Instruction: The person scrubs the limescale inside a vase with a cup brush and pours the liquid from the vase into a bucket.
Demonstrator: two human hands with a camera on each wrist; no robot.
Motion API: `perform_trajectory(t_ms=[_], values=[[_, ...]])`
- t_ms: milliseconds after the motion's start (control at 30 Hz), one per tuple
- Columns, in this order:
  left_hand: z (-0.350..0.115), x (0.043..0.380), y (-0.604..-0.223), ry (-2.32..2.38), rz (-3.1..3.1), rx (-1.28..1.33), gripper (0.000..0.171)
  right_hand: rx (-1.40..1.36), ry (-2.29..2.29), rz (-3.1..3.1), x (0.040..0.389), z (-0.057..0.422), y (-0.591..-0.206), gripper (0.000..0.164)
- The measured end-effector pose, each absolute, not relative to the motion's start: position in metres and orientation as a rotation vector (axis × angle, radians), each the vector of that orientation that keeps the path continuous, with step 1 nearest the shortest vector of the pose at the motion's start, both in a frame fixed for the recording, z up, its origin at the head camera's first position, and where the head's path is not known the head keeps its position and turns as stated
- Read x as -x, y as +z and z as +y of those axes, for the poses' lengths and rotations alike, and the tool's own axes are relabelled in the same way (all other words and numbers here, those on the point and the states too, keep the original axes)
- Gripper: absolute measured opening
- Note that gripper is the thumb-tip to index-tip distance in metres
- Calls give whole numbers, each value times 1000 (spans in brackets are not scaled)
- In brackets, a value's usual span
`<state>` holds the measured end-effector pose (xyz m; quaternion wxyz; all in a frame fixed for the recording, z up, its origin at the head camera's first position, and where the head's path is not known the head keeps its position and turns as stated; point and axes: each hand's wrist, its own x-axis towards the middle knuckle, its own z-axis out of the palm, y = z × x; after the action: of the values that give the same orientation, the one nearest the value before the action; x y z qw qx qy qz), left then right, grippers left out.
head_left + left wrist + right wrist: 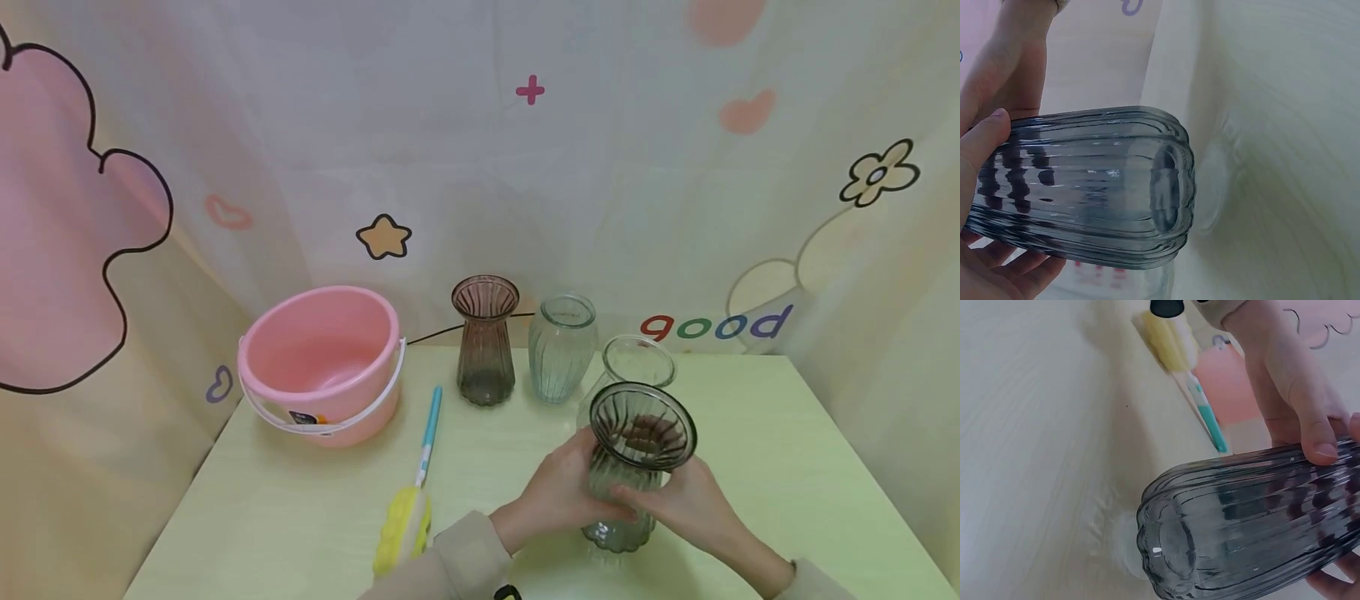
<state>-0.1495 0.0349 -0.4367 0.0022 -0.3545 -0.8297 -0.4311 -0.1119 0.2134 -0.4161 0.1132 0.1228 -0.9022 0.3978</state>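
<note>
Both hands hold a grey ribbed glass vase (619,533) with a flared dark rim, near the front right of the table. My left hand (558,490) grips its left side, and my right hand (693,507) grips the right side with the thumb across the front. In the left wrist view the vase (1104,187) shows its scalloped base close over the tabletop. The right wrist view shows fingers and thumb round the vase (1241,525) from both sides. Just behind it stands a clear glass vase (592,400), partly hidden by the held one.
A brownish-purple flared vase (486,354) and a pale clear vase (561,358) stand at the table's back. To the left is a pink bucket (360,417) with a white handle. A yellow sponge brush (401,529) with a blue handle lies beside my left forearm. A printed curtain (465,167) hangs behind.
</note>
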Motion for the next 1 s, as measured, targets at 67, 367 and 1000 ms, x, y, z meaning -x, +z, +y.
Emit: perform_trajectory(t_ms=[67,367,1000], values=[[46,147,-437,-1327,-2610,1139,90,-314,1146,-2643,106,223,-416,76],[68,146,-442,-1268,-2753,1114,82,-146,1109,-2613,104,267,-422,73],[28,160,-468,-1282,-2774,918,50,172,1185,-2579,170,324,-414,83]])
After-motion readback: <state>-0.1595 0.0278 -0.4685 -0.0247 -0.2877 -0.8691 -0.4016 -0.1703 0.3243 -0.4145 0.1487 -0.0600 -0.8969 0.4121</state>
